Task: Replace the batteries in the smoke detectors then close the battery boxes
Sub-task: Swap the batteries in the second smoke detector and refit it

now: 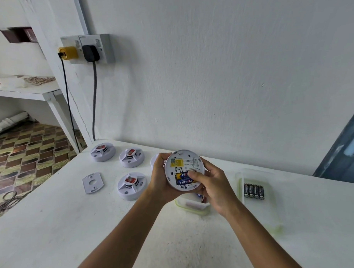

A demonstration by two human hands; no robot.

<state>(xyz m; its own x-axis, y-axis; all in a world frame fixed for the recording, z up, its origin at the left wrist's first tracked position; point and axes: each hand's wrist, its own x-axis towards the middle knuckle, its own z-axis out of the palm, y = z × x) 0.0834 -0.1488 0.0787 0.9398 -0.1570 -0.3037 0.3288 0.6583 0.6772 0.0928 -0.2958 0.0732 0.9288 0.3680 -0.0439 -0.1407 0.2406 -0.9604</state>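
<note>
I hold a round white smoke detector [183, 165] above the table, its back facing me. My left hand [159, 178] grips its left rim. My right hand [212, 184] cups the right side, the thumb pressing on the blue and yellow batteries [181, 178] in the open bay. Three more detectors lie on the table: one at the far left [102, 152], one beside it [131, 157], one nearer [131, 185]. A fourth white one [154, 160] peeks out behind my left hand. Several black batteries [253, 191] lie in a clear tray [259, 215] at the right.
A white mounting plate [93, 182] lies left of the near detector. A clear container with a green rim [192, 207] sits under my right hand. The white wall stands close behind the table. Two plugs [79, 53] with hanging cables occupy wall sockets. The table's left edge drops to patterned floor.
</note>
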